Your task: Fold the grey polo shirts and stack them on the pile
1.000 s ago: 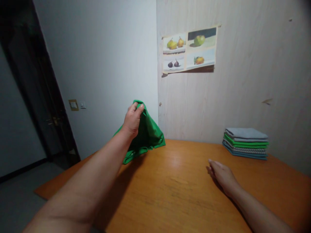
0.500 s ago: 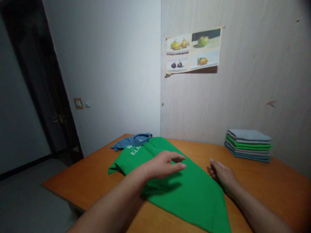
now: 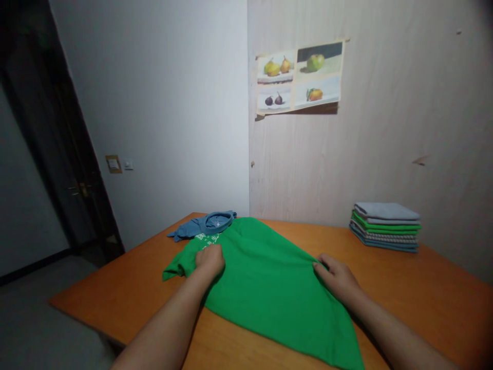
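A green T-shirt (image 3: 265,288) with white lettering lies spread across the orange wooden table (image 3: 423,288). My left hand (image 3: 210,259) rests on its left part near the lettering, fingers curled into the cloth. My right hand (image 3: 335,277) sits at the shirt's right edge, fingers bent and pinching the fabric. Behind the green shirt, at the table's far left corner, lies a crumpled blue garment (image 3: 204,225).
A neat stack of folded cloths (image 3: 385,226) in grey, green and blue stands at the back right against the wooden wall. A fruit picture (image 3: 298,77) hangs above. A dark doorway (image 3: 50,154) opens at the left, beyond the table's edge.
One second ago my left hand held the bunched green shirt up in the air. It now lies spread on the table, and both hands have come down onto it.
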Demonstrator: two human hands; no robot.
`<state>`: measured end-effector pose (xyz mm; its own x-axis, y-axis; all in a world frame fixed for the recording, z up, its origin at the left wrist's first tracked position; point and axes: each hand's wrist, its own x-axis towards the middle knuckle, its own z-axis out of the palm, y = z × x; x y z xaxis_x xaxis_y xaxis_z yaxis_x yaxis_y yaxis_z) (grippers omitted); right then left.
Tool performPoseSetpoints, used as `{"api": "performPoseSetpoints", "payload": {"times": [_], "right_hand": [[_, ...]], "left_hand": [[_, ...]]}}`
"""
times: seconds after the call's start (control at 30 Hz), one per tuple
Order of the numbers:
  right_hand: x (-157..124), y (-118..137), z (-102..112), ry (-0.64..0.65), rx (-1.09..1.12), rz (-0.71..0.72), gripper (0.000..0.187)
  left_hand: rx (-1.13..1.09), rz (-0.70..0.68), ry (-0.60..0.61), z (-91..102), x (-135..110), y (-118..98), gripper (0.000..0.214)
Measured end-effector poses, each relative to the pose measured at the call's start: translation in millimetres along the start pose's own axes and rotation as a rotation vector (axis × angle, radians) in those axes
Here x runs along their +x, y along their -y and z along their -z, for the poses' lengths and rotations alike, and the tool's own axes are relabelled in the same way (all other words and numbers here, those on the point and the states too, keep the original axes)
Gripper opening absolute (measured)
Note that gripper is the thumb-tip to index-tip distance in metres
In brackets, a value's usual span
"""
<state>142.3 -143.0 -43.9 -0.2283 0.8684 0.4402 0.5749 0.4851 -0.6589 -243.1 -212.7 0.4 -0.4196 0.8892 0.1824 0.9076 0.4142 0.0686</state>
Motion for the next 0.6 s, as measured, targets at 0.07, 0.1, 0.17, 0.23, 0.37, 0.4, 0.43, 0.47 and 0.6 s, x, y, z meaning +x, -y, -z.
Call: {"api": "performPoseSetpoints", "payload": {"times": [0.07, 0.1, 0.17, 0.23, 0.37, 0.4, 0.43, 0.47, 0.6], "right_hand": [[1, 1, 2, -0.084, 0.024, -0.017, 0.025], [2, 3, 3, -0.125, 0.05, -0.032, 0.025], [3, 6, 6, -0.198, 0.131, -0.065, 0.026], [5, 11, 9, -0.222, 0.23, -0.103, 0.027], [9, 18, 19, -0.226, 0.36, -0.204, 0.028], [11, 18, 23, -0.261, 0.371, -0.233, 0.028], [13, 17, 28, -0.307, 0.372, -0.262, 0.029], [14, 14, 33, -0.362, 0.369, -0.291, 0.028], [18, -14, 56, -0.636, 0.363, -0.46, 0.023]], "left_hand": [[-0.017, -0.006, -0.015, 0.0, 1, -3, 0.032], [-0.025, -0.011, -0.028, 1.1, 1, -5, 0.033], [-0.035, -0.02, -0.069, 4.9, 2, -7, 0.033], [-0.05, -0.048, -0.124, 9.1, 6, -8, 0.035], [-0.167, -0.115, -0.093, 11.8, 28, -4, 0.044], [-0.194, -0.11, -0.054, 11.2, 36, -1, 0.049], [-0.217, -0.097, -0.015, 10.3, 43, 2, 0.053], [-0.236, -0.082, 0.019, 9.2, 49, 6, 0.057], [-0.338, -0.053, 0.104, 3.3, 61, 24, 0.056]]}}
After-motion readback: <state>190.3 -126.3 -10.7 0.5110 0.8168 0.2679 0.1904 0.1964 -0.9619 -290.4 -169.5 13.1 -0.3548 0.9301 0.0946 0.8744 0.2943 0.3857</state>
